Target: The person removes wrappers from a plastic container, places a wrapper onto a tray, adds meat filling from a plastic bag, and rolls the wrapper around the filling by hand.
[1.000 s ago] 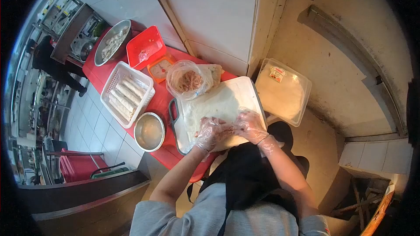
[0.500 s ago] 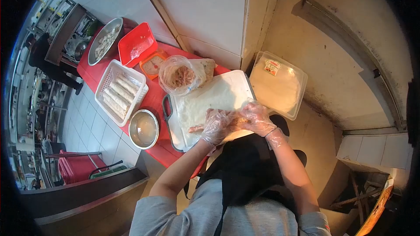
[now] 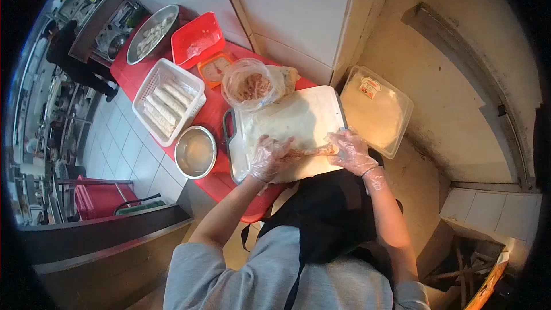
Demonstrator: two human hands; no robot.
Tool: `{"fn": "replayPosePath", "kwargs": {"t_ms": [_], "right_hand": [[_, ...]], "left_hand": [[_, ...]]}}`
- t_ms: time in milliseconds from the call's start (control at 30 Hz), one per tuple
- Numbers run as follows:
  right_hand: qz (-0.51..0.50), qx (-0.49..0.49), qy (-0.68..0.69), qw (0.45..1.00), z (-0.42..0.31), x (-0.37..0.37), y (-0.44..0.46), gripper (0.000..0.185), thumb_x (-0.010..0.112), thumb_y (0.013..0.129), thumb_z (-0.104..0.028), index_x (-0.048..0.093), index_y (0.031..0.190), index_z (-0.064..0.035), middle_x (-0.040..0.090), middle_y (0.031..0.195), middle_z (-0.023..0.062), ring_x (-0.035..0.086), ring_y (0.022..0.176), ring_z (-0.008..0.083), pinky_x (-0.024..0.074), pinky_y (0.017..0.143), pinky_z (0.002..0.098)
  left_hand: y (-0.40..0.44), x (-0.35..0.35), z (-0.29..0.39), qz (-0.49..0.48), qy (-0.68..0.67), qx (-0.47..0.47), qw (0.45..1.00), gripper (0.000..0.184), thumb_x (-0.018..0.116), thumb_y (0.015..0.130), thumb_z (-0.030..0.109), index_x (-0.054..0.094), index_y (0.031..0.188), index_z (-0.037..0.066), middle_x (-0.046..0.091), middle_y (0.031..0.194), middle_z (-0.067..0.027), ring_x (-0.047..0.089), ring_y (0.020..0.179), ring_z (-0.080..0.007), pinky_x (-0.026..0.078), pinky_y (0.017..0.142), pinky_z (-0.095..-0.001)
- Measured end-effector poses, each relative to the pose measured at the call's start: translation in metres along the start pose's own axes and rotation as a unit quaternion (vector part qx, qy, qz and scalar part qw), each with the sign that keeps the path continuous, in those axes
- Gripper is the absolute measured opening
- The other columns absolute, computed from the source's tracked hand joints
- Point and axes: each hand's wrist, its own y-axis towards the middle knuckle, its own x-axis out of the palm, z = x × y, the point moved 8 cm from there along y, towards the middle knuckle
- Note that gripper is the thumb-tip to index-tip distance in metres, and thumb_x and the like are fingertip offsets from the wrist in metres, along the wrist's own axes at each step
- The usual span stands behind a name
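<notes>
1. A tiled wall (image 3: 293, 11) backs the room; a person in dark clothes (image 3: 74, 60) stands at far left.
2. Below the wall runs the red counter (image 3: 216, 119).
3. On it lies a white cutting board (image 3: 313, 112) bearing a pale sheet.
4. Beyond the board's right edge sits a clear box (image 3: 379, 117).
5. A white basket (image 3: 143, 88) holds pale rolls (image 3: 166, 104); a red tub (image 3: 186, 37) and an orange scale (image 3: 216, 70) are near it.
6. A bag of minced filling (image 3: 252, 87) is at the board's top edge; a steel bowl (image 3: 196, 152) of cloudy liquid is at its left.
7. 2 gloved hands work here: the left hand (image 3: 270, 158) curves over the filling strip (image 3: 313, 151), the right hand (image 3: 351, 152) touches its right end with bent fingers. How firmly either grips, I cannot tell.
8. The strip lies across the board's lower part.
</notes>
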Motion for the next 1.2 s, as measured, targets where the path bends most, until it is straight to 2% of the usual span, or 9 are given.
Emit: {"fn": "replayPosePath", "kwargs": {"t_ms": [167, 300, 333, 433, 667, 867, 967, 1067, 1200], "right_hand": [[0.018, -0.016, -0.011, 1.000, -0.002, -0.002, -0.002, 0.069, 0.084, 0.066, -0.031, 0.061, 0.129, -0.0167, 0.055, 0.124, 0.0094, 0.053, 0.116, 0.0311, 0.0442, 0.098, 0.0434], [0.020, -0.028, 0.002, 0.999, -0.012, -0.009, -0.001, 0.066, 0.084, 0.066, -0.031, 0.063, 0.127, -0.0142, 0.057, 0.120, 0.0105, 0.054, 0.113, 0.0317, 0.0442, 0.098, 0.0427], [0.014, -0.027, 0.018, 0.999, -0.016, -0.013, 0.001, 0.065, 0.084, 0.067, -0.031, 0.064, 0.126, -0.0136, 0.058, 0.119, 0.0107, 0.054, 0.112, 0.0319, 0.0442, 0.097, 0.0425], [0.018, -0.021, 0.052, 0.998, -0.016, -0.013, 0.005, 0.057, 0.084, 0.067, -0.028, 0.068, 0.119, -0.0111, 0.060, 0.113, 0.0112, 0.055, 0.107, 0.0321, 0.0451, 0.095, 0.0422], [0.051, -0.026, 0.054, 0.997, -0.020, -0.015, 0.004, 0.050, 0.085, 0.066, -0.021, 0.071, 0.113, -0.0115, 0.063, 0.104, 0.0107, 0.059, 0.103, 0.0305, 0.0488, 0.090, 0.0403], [0.081, -0.037, 0.041, 0.995, -0.015, -0.010, 0.002, 0.047, 0.086, 0.061, -0.016, 0.073, 0.106, -0.0101, 0.065, 0.102, 0.0108, 0.062, 0.100, 0.0291, 0.0513, 0.084, 0.0393], [0.078, -0.025, 0.035, 0.996, -0.012, -0.010, 0.003, 0.044, 0.086, 0.060, -0.016, 0.074, 0.102, -0.0098, 0.065, 0.102, 0.0102, 0.062, 0.097, 0.0289, 0.0516, 0.082, 0.0398], [0.097, -0.033, 0.027, 0.994, -0.015, -0.011, 0.002, 0.043, 0.086, 0.060, -0.016, 0.075, 0.101, -0.0103, 0.065, 0.099, 0.0090, 0.063, 0.093, 0.0283, 0.0518, 0.081, 0.0396], [0.087, -0.025, 0.001, 0.996, -0.016, -0.009, 0.003, 0.042, 0.085, 0.061, -0.017, 0.075, 0.101, -0.0109, 0.064, 0.096, 0.0076, 0.063, 0.092, 0.0272, 0.0519, 0.081, 0.0392]], "left_hand": [[-0.030, -0.026, -0.040, 0.001, 0.011, 0.000, 1.000, 0.058, 0.078, 0.072, 0.035, 0.063, 0.124, 0.012, 0.065, 0.083, -0.0062, 0.064, 0.083, -0.0248, 0.043, 0.092, -0.0475], [-0.051, -0.045, -0.066, 0.057, -0.063, -0.031, 0.996, 0.066, 0.081, 0.070, 0.039, 0.060, 0.127, 0.012, 0.066, 0.087, -0.0080, 0.064, 0.084, -0.0291, 0.045, 0.087, -0.0456], [-0.055, -0.043, -0.069, 0.027, -0.063, -0.063, 0.996, 0.072, 0.085, 0.067, 0.039, 0.059, 0.127, 0.008, 0.067, 0.095, -0.0126, 0.062, 0.092, -0.0348, 0.046, 0.086, -0.0444], [-0.065, -0.038, -0.074, 0.017, -0.052, -0.081, 0.995, 0.072, 0.085, 0.067, 0.038, 0.060, 0.127, 0.007, 0.067, 0.099, -0.0137, 0.062, 0.093, -0.0347, 0.045, 0.085, -0.0443], [-0.081, -0.043, -0.079, 0.052, -0.057, -0.116, 0.990, 0.054, 0.084, 0.070, 0.028, 0.067, 0.118, 0.010, 0.067, 0.092, -0.0098, 0.062, 0.088, -0.0319, 0.045, 0.080, -0.0432], [-0.080, -0.054, -0.066, 0.075, -0.042, -0.064, 0.994, 0.036, 0.081, 0.071, 0.017, 0.073, 0.106, 0.017, 0.067, 0.089, -0.0070, 0.062, 0.079, -0.0306, 0.046, 0.073, -0.0426], [-0.069, -0.049, -0.068, 0.035, -0.063, -0.092, 0.993, 0.033, 0.080, 0.070, 0.021, 0.074, 0.102, 0.019, 0.064, 0.080, -0.0071, 0.061, 0.084, -0.0298, 0.045, 0.075, -0.0433], [-0.061, -0.054, -0.074, 0.088, -0.106, -0.113, 0.984, 0.032, 0.081, 0.069, 0.023, 0.075, 0.100, 0.020, 0.064, 0.085, -0.0065, 0.060, 0.085, -0.0297, 0.045, 0.075, -0.0426], [-0.058, -0.044, -0.074, 0.049, -0.072, -0.038, 0.995, 0.038, 0.082, 0.068, 0.025, 0.074, 0.105, 0.020, 0.062, 0.093, -0.0082, 0.060, 0.090, -0.0302, 0.046, 0.076, -0.0424]]}}
